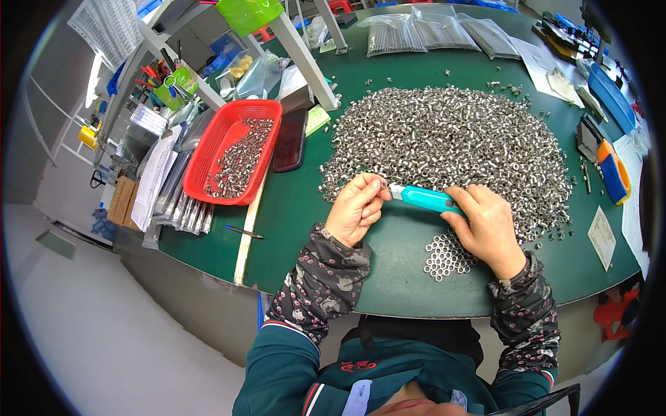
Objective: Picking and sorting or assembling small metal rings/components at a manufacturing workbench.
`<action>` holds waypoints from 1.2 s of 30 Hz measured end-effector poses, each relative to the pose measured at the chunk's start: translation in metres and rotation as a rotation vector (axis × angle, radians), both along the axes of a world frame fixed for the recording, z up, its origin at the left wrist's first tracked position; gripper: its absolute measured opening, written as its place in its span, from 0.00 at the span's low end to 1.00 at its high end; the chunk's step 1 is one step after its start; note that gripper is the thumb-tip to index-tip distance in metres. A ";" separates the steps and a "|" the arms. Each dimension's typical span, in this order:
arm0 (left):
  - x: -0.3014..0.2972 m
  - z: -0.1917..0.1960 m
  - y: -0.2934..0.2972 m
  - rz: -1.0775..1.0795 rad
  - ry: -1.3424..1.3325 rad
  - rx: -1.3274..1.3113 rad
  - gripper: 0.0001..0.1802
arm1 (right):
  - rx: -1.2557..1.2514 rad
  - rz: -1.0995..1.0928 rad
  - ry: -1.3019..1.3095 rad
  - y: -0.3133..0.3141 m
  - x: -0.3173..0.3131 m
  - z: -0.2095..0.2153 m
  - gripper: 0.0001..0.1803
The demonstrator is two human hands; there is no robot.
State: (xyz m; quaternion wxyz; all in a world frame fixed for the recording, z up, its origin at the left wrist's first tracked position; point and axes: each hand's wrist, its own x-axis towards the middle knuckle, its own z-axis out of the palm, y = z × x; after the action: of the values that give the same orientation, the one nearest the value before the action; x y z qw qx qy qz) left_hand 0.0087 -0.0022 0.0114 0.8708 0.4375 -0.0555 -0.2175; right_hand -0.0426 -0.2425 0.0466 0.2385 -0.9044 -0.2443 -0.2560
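My left hand (359, 206) pinches a small metal ring (384, 184) between thumb and fingertips. My right hand (484, 223) is wrapped round a teal utility knife (427, 199), its blade end pointing left and meeting the ring. Beyond both hands a broad heap of shiny metal rings (444, 132) spreads over the green table. Just below the right hand lies a flat cluster of rings (445, 259), set side by side in one layer.
A red plastic basket (198, 163) with more rings stands at left, beside a dark phone (290, 141). A pen (244, 231) lies near a wooden strip (244, 253). At right are an orange-and-blue tool (613, 173) and a paper card (601, 238). Bagged tubes (394, 35) lie at the back.
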 end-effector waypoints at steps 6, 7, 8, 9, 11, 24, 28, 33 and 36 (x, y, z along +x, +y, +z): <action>0.000 0.000 -0.001 -0.016 -0.024 0.000 0.05 | 0.001 -0.001 0.017 0.000 0.000 -0.002 0.15; -0.001 0.001 -0.001 -0.006 -0.016 0.003 0.05 | 0.003 -0.001 0.026 0.000 0.000 -0.002 0.15; -0.001 0.001 -0.002 0.003 -0.008 0.005 0.05 | 0.003 -0.002 0.026 0.000 0.000 -0.001 0.15; -0.001 0.001 -0.002 0.002 -0.008 0.005 0.05 | -0.004 -0.002 0.037 0.000 -0.001 0.000 0.14; -0.001 0.000 -0.002 0.004 -0.004 0.003 0.04 | -0.011 -0.002 0.050 0.000 -0.002 0.001 0.14; -0.002 -0.001 -0.003 0.011 -0.136 0.130 0.05 | -0.019 -0.010 0.045 0.001 -0.002 0.001 0.13; -0.003 0.002 -0.003 0.034 -0.096 0.111 0.06 | 0.045 -0.027 0.027 -0.001 -0.001 0.002 0.14; -0.003 0.001 -0.004 0.057 -0.097 0.091 0.08 | 0.035 -0.039 0.013 0.000 0.000 -0.001 0.14; -0.002 0.001 -0.003 0.035 -0.095 0.080 0.10 | 0.027 -0.050 0.019 0.000 -0.001 0.000 0.14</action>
State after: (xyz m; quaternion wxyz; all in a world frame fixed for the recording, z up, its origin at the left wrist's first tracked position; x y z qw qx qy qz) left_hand 0.0066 -0.0048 0.0125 0.8526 0.4827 -0.0805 -0.1832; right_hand -0.0433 -0.2425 0.0463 0.2465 -0.9093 -0.2159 -0.2566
